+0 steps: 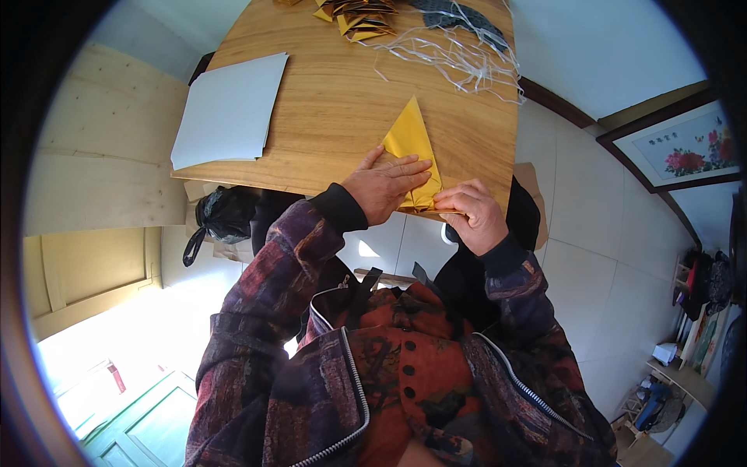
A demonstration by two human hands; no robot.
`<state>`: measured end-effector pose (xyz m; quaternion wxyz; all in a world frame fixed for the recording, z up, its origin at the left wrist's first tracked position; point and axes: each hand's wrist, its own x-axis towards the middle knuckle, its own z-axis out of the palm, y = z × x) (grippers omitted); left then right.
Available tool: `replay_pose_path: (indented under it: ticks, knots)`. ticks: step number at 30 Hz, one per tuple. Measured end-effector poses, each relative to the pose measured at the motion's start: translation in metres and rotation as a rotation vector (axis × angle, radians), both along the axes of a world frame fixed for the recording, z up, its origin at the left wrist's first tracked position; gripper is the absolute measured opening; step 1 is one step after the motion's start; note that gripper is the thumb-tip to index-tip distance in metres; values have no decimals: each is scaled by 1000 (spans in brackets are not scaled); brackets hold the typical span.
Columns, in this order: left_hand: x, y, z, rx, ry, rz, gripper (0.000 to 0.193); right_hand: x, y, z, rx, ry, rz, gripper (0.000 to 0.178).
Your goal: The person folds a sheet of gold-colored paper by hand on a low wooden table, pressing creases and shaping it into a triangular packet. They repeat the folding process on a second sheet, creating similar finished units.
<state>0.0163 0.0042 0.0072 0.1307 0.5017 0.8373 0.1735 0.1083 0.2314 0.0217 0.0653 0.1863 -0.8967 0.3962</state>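
Observation:
A sheet of shiny gold paper point(410, 134), folded to a tall point, lies at the near edge of the wooden table point(327, 101). My left hand point(383, 183) rests flat across its left side, fingers stretched out over the paper. At its lower right corner, my right hand point(471, 212) pinches the folded edge between thumb and fingers. The bottom of the paper reaches the table's edge, and part of it is hidden under my hands.
A stack of pale sheets point(229, 109) lies on the table's left. Folded gold pieces point(360, 17) are heaped at the far side, beside tangled clear strips point(459, 54) and a grey cloth-like thing point(467, 17). A black plastic bag point(224, 214) sits below the table's left edge.

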Motion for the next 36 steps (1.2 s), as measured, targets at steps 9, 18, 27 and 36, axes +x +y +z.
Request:
replay_pose_path:
  ticks: [9,18,27,36]
  knots:
    - [2,5,2,59,-84,84,48,5,-2,-1,-173,-127,-104,9]
    - [4,5,2,84,5,67,49,-8,-13,1,-211,-312,-295,12]
    - [1,1,3,97,11,26,47,-18,-18,-1,-398,-580,-409,14]
    - [-2,0,7,86,-197,91,60,-25,-25,-5,-138,-414,-457,14]
